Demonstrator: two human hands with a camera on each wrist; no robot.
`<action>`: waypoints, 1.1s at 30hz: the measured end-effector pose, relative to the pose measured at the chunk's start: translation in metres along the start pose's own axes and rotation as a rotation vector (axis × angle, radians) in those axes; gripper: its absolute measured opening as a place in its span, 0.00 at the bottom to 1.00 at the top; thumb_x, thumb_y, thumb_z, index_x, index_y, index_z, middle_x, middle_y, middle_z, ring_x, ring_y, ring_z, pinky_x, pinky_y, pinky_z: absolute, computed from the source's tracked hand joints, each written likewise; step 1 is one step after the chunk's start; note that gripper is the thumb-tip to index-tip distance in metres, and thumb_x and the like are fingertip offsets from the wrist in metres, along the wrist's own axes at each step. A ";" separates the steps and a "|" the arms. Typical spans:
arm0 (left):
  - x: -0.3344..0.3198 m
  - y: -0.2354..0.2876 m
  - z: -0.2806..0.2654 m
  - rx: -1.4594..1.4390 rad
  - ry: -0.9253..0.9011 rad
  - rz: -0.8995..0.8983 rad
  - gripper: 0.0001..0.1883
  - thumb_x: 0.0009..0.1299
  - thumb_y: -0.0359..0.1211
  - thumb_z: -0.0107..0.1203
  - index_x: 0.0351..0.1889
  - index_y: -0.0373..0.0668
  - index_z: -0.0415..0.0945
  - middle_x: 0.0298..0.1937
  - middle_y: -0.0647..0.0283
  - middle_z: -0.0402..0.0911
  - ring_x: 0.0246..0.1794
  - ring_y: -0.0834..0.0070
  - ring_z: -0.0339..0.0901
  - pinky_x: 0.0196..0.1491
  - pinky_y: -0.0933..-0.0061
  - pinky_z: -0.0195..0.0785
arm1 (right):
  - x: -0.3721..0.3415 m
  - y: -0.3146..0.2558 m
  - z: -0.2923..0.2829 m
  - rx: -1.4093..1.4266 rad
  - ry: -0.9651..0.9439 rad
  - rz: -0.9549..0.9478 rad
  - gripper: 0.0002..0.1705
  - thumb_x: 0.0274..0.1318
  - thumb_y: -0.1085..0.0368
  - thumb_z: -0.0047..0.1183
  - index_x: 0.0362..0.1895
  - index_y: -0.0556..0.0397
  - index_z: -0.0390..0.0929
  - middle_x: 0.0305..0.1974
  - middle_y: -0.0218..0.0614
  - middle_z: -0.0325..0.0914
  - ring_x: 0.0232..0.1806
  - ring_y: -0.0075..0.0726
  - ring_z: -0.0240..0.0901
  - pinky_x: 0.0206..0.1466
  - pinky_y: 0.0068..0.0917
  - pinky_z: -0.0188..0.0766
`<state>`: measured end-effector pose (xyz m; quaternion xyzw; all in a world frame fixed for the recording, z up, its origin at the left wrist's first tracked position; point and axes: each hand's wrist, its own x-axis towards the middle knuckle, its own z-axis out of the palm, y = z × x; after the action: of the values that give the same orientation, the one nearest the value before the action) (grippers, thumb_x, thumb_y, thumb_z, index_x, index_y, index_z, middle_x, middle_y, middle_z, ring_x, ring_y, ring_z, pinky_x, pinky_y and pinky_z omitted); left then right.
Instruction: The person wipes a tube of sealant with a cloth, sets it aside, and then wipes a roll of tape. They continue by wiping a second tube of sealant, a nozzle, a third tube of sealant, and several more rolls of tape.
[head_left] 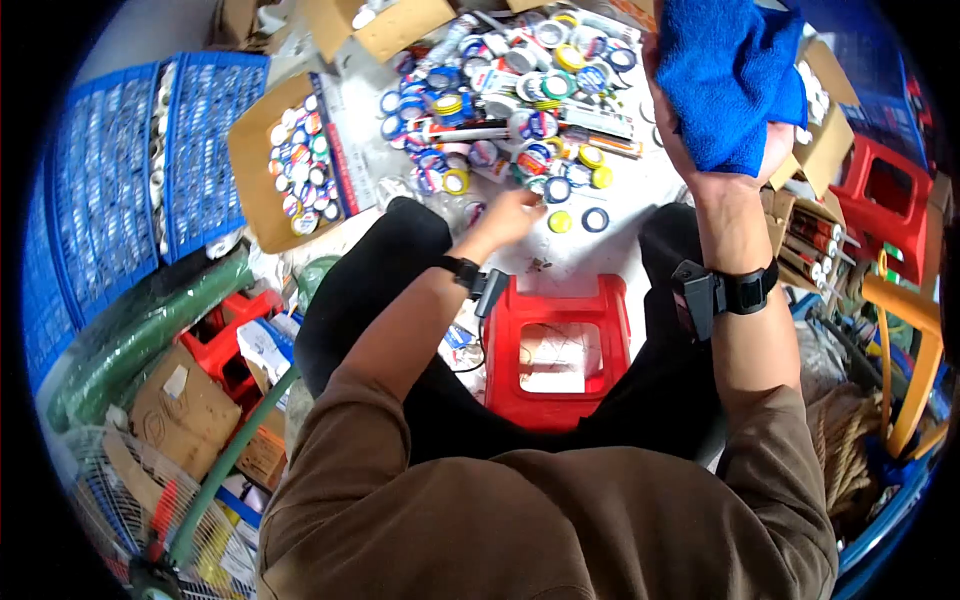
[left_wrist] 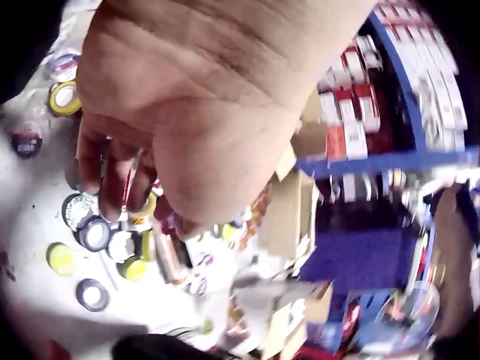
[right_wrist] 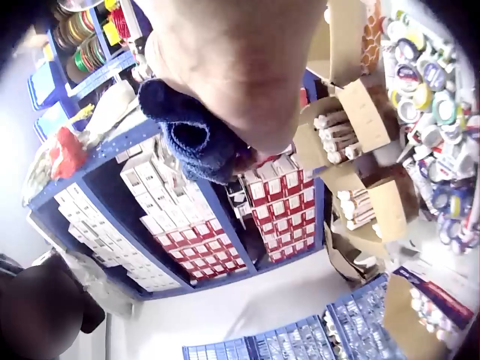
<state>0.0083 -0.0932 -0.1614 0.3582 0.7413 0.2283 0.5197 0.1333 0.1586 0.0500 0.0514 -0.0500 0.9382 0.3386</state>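
Observation:
Raised at the top right of the head view, my right hand (head_left: pixel 738 183) holds a bunched blue cloth (head_left: pixel 725 85), which covers most of its fingers. In the right wrist view the cloth (right_wrist: pixel 191 135) sticks out past the hand. My left hand (head_left: pixel 512 218) hovers by the near edge of a pile of tape rolls (head_left: pixel 540 125), its fingers spread and loosely bent. The left wrist view shows those fingers (left_wrist: pixel 112 176) over the rolls, with nothing clearly held; the fingertips are partly hidden. A yellow roll (head_left: pixel 559 221) and a dark-rimmed roll (head_left: pixel 595 219) lie beside this hand.
A carton of rolls (head_left: pixel 262 150) and blue crates (head_left: pixel 110 180) are at the left. A red stool (head_left: pixel 505 370) stands between the knees. Cartons of tubes (head_left: pixel 810 225) and another red stool (head_left: pixel 880 190) are at the right. Shelves (right_wrist: pixel 217 217) hold stacked boxes.

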 end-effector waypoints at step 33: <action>0.054 0.181 0.051 -1.046 -0.114 0.308 0.33 0.73 0.30 0.55 0.74 0.54 0.52 0.60 0.56 0.71 0.52 0.63 0.80 0.41 0.68 0.78 | -0.093 -0.094 -0.022 -0.704 0.572 -0.440 0.28 0.71 0.53 0.40 0.66 0.59 0.65 0.59 0.45 0.73 0.58 0.40 0.72 0.67 0.39 0.64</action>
<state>0.0981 0.0621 -0.0842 0.1685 0.4385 0.6201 0.6283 0.2638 0.1750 0.0215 -0.3159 -0.2565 0.7474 0.5251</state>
